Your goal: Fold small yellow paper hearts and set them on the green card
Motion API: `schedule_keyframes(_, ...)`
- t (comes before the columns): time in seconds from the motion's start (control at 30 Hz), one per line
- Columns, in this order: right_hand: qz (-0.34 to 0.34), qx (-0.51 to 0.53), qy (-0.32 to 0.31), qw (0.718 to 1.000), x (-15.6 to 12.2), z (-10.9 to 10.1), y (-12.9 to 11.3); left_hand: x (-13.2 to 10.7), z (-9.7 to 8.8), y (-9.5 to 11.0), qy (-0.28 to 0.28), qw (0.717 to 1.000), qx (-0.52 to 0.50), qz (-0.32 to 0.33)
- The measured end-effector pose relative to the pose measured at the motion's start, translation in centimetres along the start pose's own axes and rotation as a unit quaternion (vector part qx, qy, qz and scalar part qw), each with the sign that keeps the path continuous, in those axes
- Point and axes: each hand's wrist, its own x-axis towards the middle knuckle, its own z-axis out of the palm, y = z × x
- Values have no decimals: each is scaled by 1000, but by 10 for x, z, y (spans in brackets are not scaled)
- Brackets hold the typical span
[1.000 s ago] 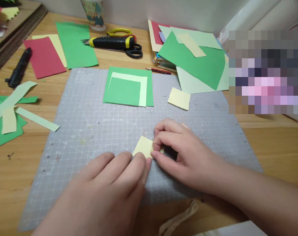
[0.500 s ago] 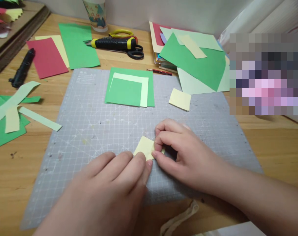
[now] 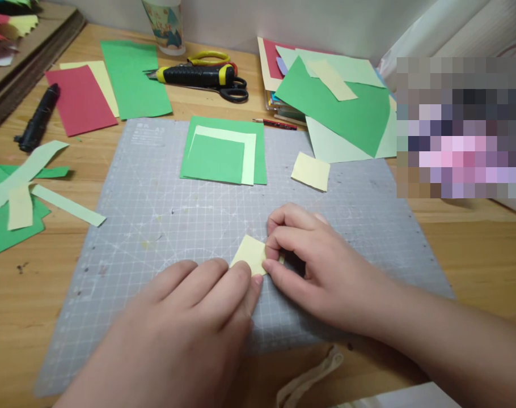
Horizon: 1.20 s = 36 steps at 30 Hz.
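Observation:
A small piece of pale yellow paper [image 3: 248, 252] lies on the grey cutting mat [image 3: 126, 226], partly hidden under my fingers. My left hand [image 3: 198, 317] presses its near edge, with thumb and forefinger closed on it. From the right, my right hand [image 3: 313, 255] pinches the paper's right side between thumb and curled fingers. Farther up the mat rests a second pale yellow square [image 3: 311, 171]. Green and light green paper pieces [image 3: 219, 158] are stacked at the mat's far edge.
Behind the mat lie a black-and-yellow cutter [image 3: 194, 75], scissors [image 3: 235, 90] and a pencil [image 3: 277, 124], near a paper cup [image 3: 166, 28]. Paper sheets [image 3: 338, 113] are piled at back right. Paper strips [image 3: 68, 205] and a black pen-like tool [image 3: 39, 116] lie left.
Both hands stay on the yellow paper with almost no movement. The whole view has shifted very slightly.

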Motion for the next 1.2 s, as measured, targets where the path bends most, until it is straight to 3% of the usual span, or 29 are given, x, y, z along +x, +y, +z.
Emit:
schedule_keyframes(0.7,6,11,7,1000,1,1,2,3,-3,0,-16,1000,3,0)
schedule_keyframes(0.9,2,9,11,1000,2,1,2,5,-3,1,26,999,-25,-18)
schedule_keyframes(1.07,0,8,9,1000,3,1,3,7,-2,2,-29,999,13,10)
schedule_keyframes(1.2,2,6,8,1000,2,0,1,3,-1,2,-17,999,30,31)
